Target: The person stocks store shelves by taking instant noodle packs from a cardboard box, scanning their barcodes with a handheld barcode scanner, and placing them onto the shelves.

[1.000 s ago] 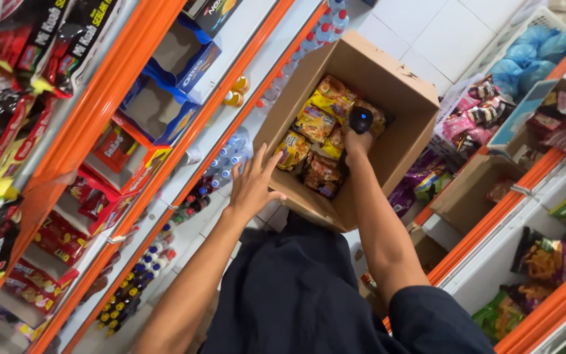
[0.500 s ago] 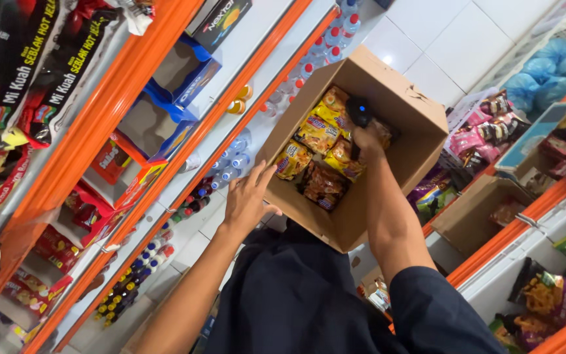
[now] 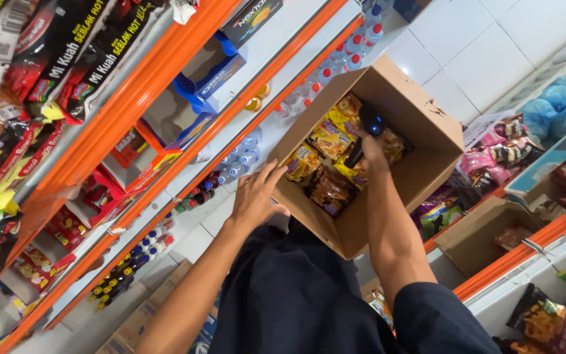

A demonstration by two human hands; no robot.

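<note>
An open brown cardboard box (image 3: pixel 420 131) rests against my lap, filled with several yellow and orange snack packets (image 3: pixel 325 137). My left hand (image 3: pixel 257 196) lies flat on the box's near left wall, fingers spread. Inside the box, my right hand (image 3: pixel 368 154) is closed around a black handheld scanner (image 3: pixel 369 124) that points at the packets.
Orange-edged shelves (image 3: pixel 165 59) rise on the left with hanging snack bags, blue cartons and rows of small bottles (image 3: pixel 132 262). More shelves on the right hold packets and an open cardboard box (image 3: pixel 486 236). White tile floor (image 3: pixel 479 46) lies beyond the box.
The view has shifted, so the box now sits a little lower and closer. My right hand with the scanner stays inside the box, and my left hand has slid along its wall.
</note>
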